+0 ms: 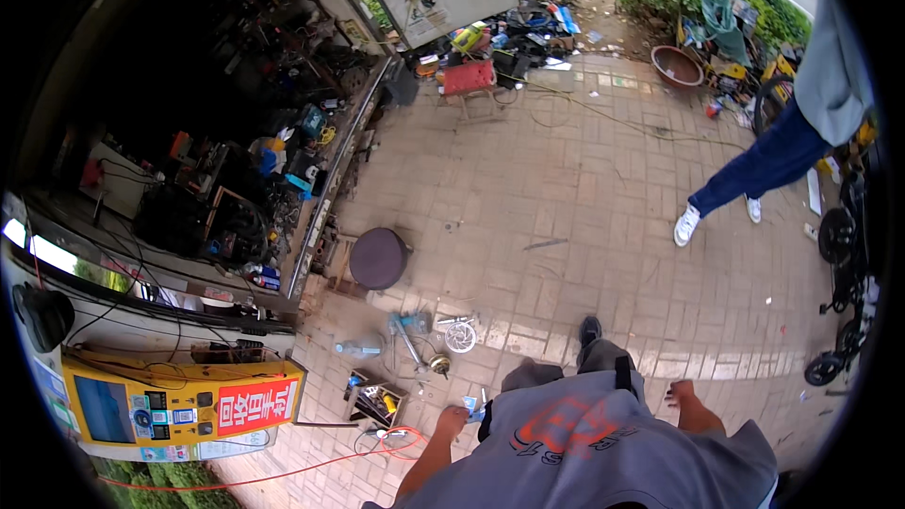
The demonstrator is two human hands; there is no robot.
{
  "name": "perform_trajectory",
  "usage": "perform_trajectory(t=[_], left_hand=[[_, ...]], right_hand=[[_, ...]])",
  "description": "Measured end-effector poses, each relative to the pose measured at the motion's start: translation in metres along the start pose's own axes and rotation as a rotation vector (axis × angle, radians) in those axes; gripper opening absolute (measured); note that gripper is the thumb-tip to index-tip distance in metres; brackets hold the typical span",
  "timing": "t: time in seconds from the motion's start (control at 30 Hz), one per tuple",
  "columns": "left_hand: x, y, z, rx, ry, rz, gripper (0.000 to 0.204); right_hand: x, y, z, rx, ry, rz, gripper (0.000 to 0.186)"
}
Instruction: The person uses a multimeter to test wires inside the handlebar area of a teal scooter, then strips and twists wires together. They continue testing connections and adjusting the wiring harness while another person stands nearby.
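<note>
My left hand (451,421) hangs at my left side, too small to show how its fingers are set. Past it on the paving lie small blue-and-white pieces (476,405); I cannot tell whether the hand touches them. On my right, my right hand (681,395) hangs with fingers apart and nothing in it. Ahead of my left hand are an open toolbox (375,402) with a yellow-handled tool, a brake disc (460,336), a brass-coloured round part (439,364), a long metal tool (407,344) and a clear bottle (360,348).
A round brown stool (378,258) stands by the cluttered shop's sill (325,193). A yellow machine (179,410) is at left, with a red hose (236,483) below it. Another person (764,165) stands far right near wheeled frames (837,236). Beyond are a red stool (468,78) and a basin (677,67).
</note>
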State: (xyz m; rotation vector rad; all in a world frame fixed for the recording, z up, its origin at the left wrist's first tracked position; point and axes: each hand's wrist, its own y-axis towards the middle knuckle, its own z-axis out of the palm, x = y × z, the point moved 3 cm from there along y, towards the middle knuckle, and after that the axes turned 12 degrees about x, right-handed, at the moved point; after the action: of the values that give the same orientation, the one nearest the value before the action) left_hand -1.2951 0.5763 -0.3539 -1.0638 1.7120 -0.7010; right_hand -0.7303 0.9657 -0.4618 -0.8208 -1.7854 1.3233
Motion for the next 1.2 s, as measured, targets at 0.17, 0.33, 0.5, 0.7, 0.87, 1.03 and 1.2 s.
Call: perform_trajectory(t=[0.17, 0.33, 0.5, 0.7, 0.87, 1.03, 1.2], left_hand=[[-0.049, 0.055, -0.038, -0.008, -0.247, -0.038, 0.020], [-0.039, 0.149, -0.059, 0.190, 0.158, 0.009, 0.027], [-0.117, 0.237, -0.208, 0.008, 0.477, 0.157, 0.029], [-0.168, 0.350, -0.500, -0.411, -0.821, -0.051, 0.035], [-0.207, 0.395, -0.717, -0.524, -0.805, -0.276, 0.037], [-0.214, 0.474, -0.731, -0.453, -0.614, -0.489, 0.048], [-0.125, 0.436, -0.908, -0.626, -0.221, -0.715, 0.058]], right_hand=[[0.432, -0.005, 0.058, -0.038, -0.191, -0.675, 0.028], [0.699, -0.051, 0.230, 0.192, -0.289, -0.931, 0.035], [0.748, -0.024, 0.340, 0.315, -0.734, -0.579, 0.031], [0.743, -0.022, 0.383, 0.263, -1.192, -0.347, 0.022], [0.883, -0.016, 0.509, 0.362, -1.063, -0.115, 0.024], [1.237, 0.115, 0.632, -0.093, -1.366, -0.336, 0.019], [1.467, -0.071, 1.190, 0.226, -1.309, -1.457, 0.015]])
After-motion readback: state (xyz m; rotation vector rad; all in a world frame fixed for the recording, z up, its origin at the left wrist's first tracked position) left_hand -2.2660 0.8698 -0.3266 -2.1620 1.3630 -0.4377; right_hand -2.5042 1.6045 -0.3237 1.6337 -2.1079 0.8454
